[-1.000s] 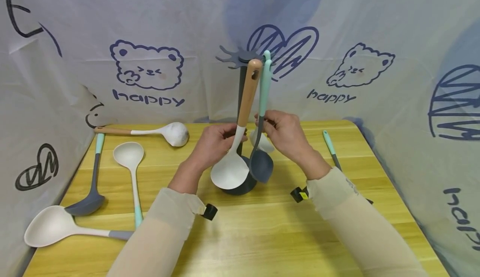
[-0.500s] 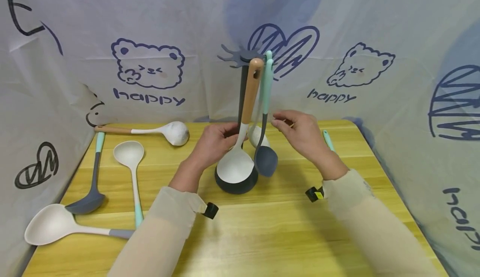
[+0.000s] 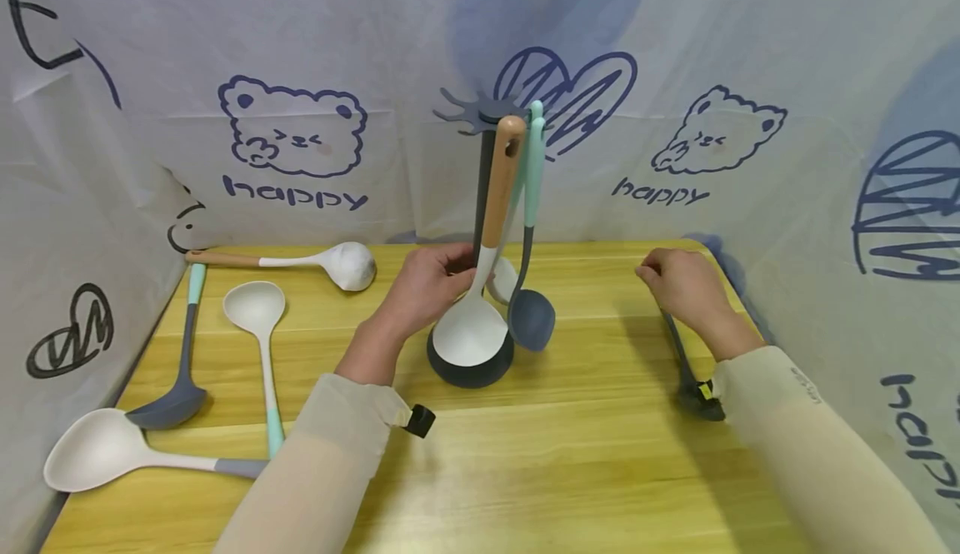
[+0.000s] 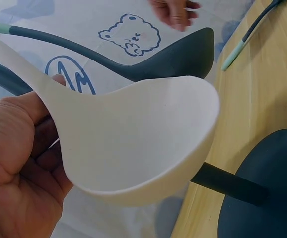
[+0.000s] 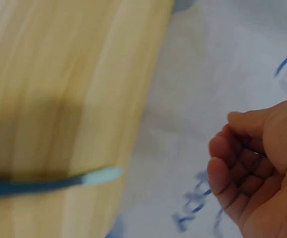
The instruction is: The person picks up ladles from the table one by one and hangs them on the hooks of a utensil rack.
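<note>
Left hand (image 3: pixel 429 289) — round dark stand (image 3: pixel 471 374)

1. Whitish sheeting (image 3: pixel 420 37) printed with blue bears (image 3: pixel 296 133), hearts (image 3: pixel 566 92) and "happy" lettering (image 3: pixel 296 193) walls in the table (image 3: pixel 555 446) on three sides.
2. Light leaves a soft sheen on the table's yellow wood grain.

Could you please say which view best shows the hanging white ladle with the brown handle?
The head view, where the hanging white ladle with the brown handle shows end to end. The left wrist view gives just its bowl and lower stem; the right wrist view shows none.
</note>
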A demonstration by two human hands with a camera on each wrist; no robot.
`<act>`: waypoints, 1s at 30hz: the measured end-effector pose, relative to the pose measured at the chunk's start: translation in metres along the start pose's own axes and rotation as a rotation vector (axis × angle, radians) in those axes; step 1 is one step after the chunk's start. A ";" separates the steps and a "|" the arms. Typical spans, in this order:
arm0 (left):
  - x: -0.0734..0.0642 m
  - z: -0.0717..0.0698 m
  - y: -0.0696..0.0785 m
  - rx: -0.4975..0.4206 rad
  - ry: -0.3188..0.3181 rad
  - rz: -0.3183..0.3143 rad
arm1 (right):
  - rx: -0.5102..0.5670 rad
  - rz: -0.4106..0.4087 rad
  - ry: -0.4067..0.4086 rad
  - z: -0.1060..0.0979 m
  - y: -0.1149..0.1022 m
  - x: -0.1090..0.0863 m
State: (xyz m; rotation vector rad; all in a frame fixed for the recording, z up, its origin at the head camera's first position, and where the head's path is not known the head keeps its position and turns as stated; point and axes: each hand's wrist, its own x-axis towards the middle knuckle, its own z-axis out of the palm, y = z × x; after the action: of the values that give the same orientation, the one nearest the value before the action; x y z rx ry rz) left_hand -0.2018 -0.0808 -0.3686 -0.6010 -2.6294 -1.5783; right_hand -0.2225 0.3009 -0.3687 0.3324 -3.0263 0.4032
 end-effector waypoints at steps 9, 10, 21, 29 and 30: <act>0.002 0.003 0.004 -0.020 0.004 0.012 | -0.030 0.158 -0.302 0.016 0.052 -0.006; 0.002 0.004 0.004 -0.012 0.013 0.019 | -0.028 0.179 -0.323 0.018 0.055 -0.006; 0.000 0.001 0.007 0.126 0.073 0.081 | 0.020 0.331 -0.522 0.031 0.072 -0.007; -0.001 -0.002 0.007 0.129 0.063 0.123 | 0.056 0.335 -0.502 0.033 0.076 -0.009; -0.001 -0.002 0.007 0.129 0.057 0.121 | 0.056 0.336 -0.501 0.033 0.077 -0.009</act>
State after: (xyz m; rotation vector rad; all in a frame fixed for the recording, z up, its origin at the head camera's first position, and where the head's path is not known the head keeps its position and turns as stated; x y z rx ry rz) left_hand -0.1992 -0.0803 -0.3621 -0.6827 -2.5753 -1.3603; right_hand -0.2322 0.3661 -0.4204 -0.0978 -3.5792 0.4893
